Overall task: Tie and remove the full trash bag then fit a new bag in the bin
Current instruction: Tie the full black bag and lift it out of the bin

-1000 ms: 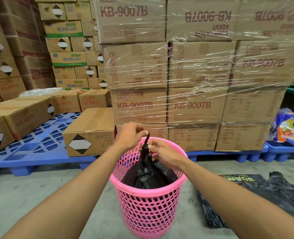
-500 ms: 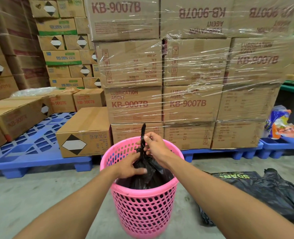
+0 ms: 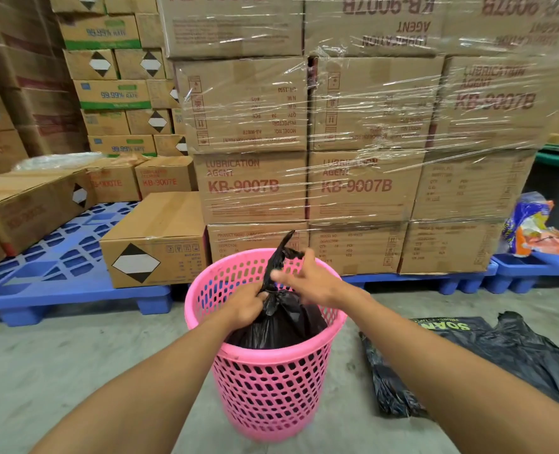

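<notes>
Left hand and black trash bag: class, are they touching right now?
Touching. The head view shows the left hand closed around the gathered neck of the black trash bag, just below its knot, inside the pink bin.

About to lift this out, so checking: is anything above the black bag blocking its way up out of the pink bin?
Nothing visible does. The black bag sits in the pink bin, whose open top is clear; only the left hand and right hand are at its neck.

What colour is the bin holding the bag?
Pink bin, perforated all over; head view.
</notes>
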The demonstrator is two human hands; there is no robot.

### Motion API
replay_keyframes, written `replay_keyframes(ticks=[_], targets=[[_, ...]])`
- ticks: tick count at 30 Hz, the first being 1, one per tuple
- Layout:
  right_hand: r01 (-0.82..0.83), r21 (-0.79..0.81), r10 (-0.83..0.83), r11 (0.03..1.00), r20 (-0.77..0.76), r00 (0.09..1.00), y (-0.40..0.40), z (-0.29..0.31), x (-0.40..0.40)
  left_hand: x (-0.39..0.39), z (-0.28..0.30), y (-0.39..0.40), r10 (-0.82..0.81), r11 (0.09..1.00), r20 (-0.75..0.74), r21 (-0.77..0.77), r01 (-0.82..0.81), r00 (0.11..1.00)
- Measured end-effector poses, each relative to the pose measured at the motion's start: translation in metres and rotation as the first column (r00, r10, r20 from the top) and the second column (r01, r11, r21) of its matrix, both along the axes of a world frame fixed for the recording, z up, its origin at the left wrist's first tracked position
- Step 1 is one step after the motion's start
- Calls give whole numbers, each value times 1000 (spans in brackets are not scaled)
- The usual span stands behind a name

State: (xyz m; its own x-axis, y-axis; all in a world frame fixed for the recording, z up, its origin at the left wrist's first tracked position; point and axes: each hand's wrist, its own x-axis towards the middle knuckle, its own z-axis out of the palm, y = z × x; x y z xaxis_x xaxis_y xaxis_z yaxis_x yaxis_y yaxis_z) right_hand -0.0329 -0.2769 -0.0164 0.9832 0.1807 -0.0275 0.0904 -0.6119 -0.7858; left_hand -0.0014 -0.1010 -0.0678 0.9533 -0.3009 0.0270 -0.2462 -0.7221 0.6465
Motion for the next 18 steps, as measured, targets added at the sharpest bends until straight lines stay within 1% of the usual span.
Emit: replay_keyframes(ticks=[2, 3, 4, 6, 7, 8, 9, 10, 11, 13, 15, 18], targets=[[-44, -211, 28, 976, -80, 996, -6, -17, -5, 1, 2, 0, 72, 997, -2, 17, -72, 997], [-66, -296, 36, 953, -107, 994, -7, -22, -10, 2, 4, 0, 104, 994, 1, 19, -104, 995], [-126, -356, 78, 926, -145, 986, -8, -26, -16, 1, 6, -1, 132, 991, 10, 16, -132, 991], [-320, -405, 240, 857, -237, 942, -4, -19, -37, 0, 11, -2, 174, 985, 16, -11, -174, 985], [-403, -431, 325, 807, -245, 913, -2, -16, -49, 0, 13, -3, 192, 981, 14, -25, -192, 981], [-454, -489, 396, 745, -223, 891, 1, -15, -58, 1, 14, -4, 211, 977, 5, -33, -210, 978], [-468, -578, 449, 669, -189, 874, 2, -14, -67, 2, 16, -4, 228, 973, 0, -41, -228, 974], [-441, -675, 476, 592, -149, 866, 2, -15, -72, 2, 19, -5, 249, 967, 3, -55, -249, 968], [-402, -736, 495, 545, -104, 863, 3, -16, -76, 3, 22, -6, 282, 957, 18, -80, -279, 959], [-359, -774, 506, 521, -58, 860, 4, -17, -78, 5, 37, -8, 397, 908, 73, -179, -380, 915], [-365, -790, 517, 493, -72, 853, 7, -14, -79, 6, 62, -9, 539, 825, 140, -285, -488, 830], [-364, -815, 541, 450, -76, 838, 10, -13, -79, 8, 111, -12, 653, 734, 202, -405, -545, 730]])
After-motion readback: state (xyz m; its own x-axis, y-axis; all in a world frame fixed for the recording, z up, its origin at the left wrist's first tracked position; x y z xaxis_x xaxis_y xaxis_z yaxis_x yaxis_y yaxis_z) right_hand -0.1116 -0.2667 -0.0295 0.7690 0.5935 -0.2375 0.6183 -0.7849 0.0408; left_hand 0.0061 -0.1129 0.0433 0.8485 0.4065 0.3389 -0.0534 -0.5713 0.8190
